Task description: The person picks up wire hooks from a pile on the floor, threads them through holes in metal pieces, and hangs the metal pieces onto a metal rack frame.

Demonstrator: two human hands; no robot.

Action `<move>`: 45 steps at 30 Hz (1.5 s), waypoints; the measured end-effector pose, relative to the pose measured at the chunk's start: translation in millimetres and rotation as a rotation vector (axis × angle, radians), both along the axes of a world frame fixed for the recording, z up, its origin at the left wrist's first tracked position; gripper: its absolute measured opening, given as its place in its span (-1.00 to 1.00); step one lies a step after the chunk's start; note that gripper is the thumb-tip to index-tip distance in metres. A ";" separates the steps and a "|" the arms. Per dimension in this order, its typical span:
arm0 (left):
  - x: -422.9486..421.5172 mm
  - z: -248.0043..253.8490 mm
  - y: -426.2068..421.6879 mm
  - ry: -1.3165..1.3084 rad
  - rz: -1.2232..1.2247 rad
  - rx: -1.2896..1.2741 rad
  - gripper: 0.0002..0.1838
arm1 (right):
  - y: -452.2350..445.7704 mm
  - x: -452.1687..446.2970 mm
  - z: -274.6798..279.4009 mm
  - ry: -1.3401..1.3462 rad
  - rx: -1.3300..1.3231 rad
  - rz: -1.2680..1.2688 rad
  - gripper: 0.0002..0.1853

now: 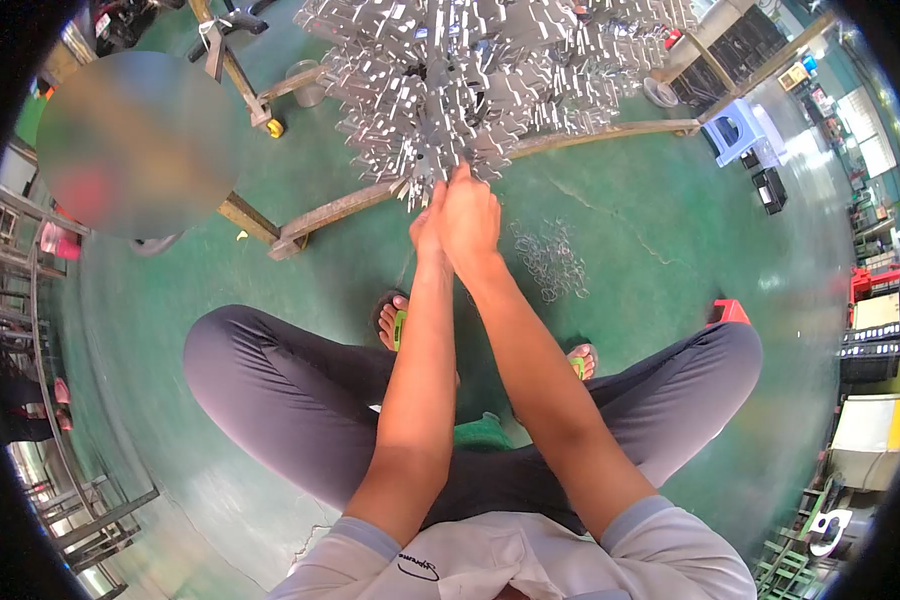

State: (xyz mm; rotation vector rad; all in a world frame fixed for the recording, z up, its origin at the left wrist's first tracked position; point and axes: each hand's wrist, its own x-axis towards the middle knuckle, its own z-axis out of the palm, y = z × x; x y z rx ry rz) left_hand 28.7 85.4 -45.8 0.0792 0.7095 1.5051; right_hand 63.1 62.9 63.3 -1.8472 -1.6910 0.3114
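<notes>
A dense mass of shiny bent sheet-metal parts (440, 90) hangs in front of me at the top of the view. Both my arms stretch forward to its lowest tip. My left hand (429, 228) is closed, partly covered by the other hand, with its fingertips at the bottom parts. Beside and over it, my right hand (472, 218) is curled, one finger reaching up against the metal. What lies inside the fingers is hidden. On the green floor to the right of my hands lies a scattered heap of thin wire hooks (550, 260).
A wooden frame beam (340, 215) runs low around the hanging metal. To the right stand a blue plastic stool (735, 132) and a black box (769, 190). A red stool (728, 311) shows behind my right knee. Metal racks (90, 520) line the left edge.
</notes>
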 end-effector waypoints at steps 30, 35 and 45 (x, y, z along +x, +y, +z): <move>-32.4 94.2 -47.1 1.180 0.457 0.143 -0.67 | 2.9 16.8 6.4 0.118 0.108 0.222 -0.76; -37.8 88.5 -41.1 1.132 0.385 0.132 -0.66 | 7.3 24.5 2.5 0.149 0.171 0.332 -0.82; -44.4 91.1 -28.9 1.697 0.430 0.224 -0.74 | 7.6 29.9 4.6 0.067 0.154 0.356 -0.76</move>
